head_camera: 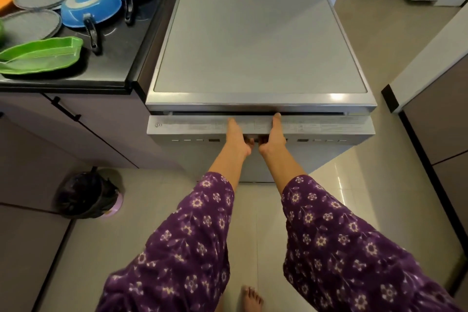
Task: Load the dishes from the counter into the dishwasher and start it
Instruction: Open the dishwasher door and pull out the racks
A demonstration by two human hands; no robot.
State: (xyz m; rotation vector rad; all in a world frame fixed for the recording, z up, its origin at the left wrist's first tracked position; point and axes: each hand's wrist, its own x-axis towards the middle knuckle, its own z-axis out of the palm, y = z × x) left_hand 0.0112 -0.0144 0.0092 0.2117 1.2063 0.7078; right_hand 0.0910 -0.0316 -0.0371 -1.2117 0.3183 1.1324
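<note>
Gripping dishwasher door (329,129): left hand (237,138), right hand (275,137) | counter (115,64): blue pans (91,9) | tiled floor (395,185)

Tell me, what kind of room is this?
Most likely a home kitchen: a dishwasher stands beside a dark counter that holds blue pans and a green dish.

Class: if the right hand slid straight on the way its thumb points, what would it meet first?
The right hand would likely meet the shiny metal front edge of the grey dishwasher's top, beyond the dark gap; depth unclear.
</note>
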